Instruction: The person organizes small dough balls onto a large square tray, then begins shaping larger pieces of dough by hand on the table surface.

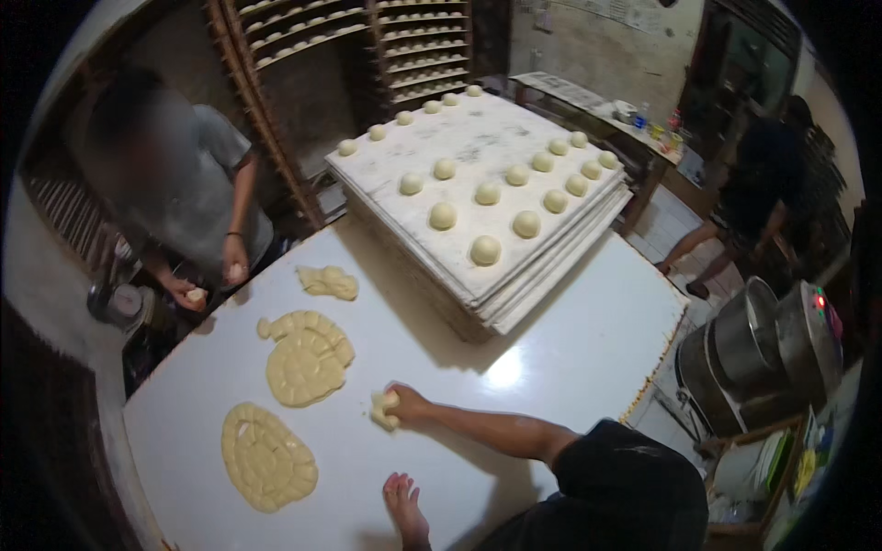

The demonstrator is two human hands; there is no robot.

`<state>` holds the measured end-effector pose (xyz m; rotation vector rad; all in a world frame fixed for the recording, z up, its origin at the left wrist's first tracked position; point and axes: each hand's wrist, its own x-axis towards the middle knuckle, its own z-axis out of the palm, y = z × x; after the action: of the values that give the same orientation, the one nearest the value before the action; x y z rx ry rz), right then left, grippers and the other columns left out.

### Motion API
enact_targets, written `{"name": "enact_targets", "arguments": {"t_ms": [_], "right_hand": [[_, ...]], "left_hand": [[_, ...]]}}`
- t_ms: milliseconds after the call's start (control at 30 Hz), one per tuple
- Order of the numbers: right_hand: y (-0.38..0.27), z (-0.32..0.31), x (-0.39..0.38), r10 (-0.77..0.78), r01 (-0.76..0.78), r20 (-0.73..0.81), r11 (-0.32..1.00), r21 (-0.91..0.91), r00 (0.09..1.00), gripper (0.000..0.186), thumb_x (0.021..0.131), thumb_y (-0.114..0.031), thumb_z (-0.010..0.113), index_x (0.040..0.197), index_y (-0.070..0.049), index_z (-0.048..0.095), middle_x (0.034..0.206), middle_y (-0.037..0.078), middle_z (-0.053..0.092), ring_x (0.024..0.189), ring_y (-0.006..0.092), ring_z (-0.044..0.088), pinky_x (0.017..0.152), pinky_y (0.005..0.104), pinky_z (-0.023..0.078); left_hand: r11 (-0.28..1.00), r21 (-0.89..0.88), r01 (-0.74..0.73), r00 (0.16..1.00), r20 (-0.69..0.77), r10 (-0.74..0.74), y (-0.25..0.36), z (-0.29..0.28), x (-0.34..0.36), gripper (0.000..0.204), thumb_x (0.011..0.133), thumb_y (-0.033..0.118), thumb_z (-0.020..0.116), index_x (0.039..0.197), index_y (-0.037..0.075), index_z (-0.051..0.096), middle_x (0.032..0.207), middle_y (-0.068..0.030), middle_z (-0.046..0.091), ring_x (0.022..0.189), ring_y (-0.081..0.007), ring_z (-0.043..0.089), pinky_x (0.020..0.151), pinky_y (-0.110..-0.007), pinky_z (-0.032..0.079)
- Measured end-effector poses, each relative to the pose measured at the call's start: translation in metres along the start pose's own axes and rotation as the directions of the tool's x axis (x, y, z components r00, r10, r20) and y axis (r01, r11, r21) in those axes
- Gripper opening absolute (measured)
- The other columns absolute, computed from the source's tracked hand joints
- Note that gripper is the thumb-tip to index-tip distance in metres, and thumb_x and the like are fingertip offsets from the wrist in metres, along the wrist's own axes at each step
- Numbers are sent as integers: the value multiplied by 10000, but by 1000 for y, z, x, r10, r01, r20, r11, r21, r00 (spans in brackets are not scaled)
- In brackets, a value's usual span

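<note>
White table (597, 294), 2 dough rounds (308, 367), floury stacked boards (469, 147), shelves (312, 47) behind

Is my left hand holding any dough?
No, your left hand is open and empty, while your right hand grips a piece of dough.
</note>
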<state>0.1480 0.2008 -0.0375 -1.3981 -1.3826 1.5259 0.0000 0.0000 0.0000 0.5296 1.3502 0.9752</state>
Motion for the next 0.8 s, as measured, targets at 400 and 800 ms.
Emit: {"name": "enact_targets", "arguments": {"t_ms": [400,800], "right_hand": [[1,-331,-384,-128,579,-575,351,736,808,269,888,-106,640,1129,-100,521,1004,77,614,875,202,623,755,348,543],[109,-364,-364,-602,364,48,414,-834,797,166,719,-114,679,867,-50,643,960,104,602,984,266,584,870,414,471]], "left_hand": [[871,486,71,623,660,-420,0,218,-28,272,828,92,709,1010,60,509,948,-36,560,817,-131,547,717,-270,480],[68,710,-701,659,610,440,-107,181,13,82,781,61,608,760,14,544,876,-123,548,884,-282,490,835,-381,411]]}}
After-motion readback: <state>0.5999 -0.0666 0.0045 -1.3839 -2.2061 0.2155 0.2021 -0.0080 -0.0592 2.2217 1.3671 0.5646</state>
